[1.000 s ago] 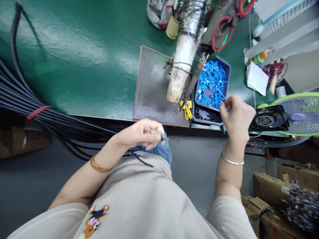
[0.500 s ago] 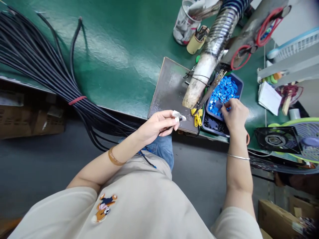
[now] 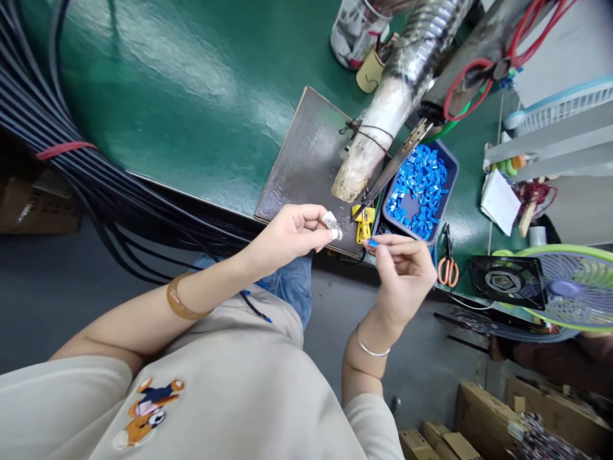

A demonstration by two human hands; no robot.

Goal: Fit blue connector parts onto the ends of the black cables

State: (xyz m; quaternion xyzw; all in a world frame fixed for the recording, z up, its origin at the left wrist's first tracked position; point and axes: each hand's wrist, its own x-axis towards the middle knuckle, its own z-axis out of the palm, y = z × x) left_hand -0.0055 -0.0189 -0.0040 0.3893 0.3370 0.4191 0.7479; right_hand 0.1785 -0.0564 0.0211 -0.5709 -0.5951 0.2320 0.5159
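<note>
My left hand (image 3: 292,235) is closed in a pinch over the front edge of the dark board (image 3: 306,144). White wrapping (image 3: 330,222) covers its fingertips, and whatever lies between them is too small to make out. Just to the right, my right hand (image 3: 405,271) pinches a small blue piece (image 3: 372,243) between thumb and forefinger. The two hands are apart. Behind the right hand stands a dark blue bin (image 3: 451,176) holding many similar blue pieces (image 3: 421,182). Between the hands, a yellow tool (image 3: 364,225) rests at the board's right edge.
A duct pipe (image 3: 368,144) slants down over the board. Bundled black cables (image 3: 119,198) lie along the left bench edge. Orange-handled scissors (image 3: 447,271), a black fan (image 3: 507,281) and a green-rimmed fan (image 3: 567,287) are at the right. A clear tub (image 3: 357,35) stands behind.
My right hand has come out of the blue bin toward my left hand, bringing a small blue piece. My left hand keeps its pinch. The camera view has shifted slightly.
</note>
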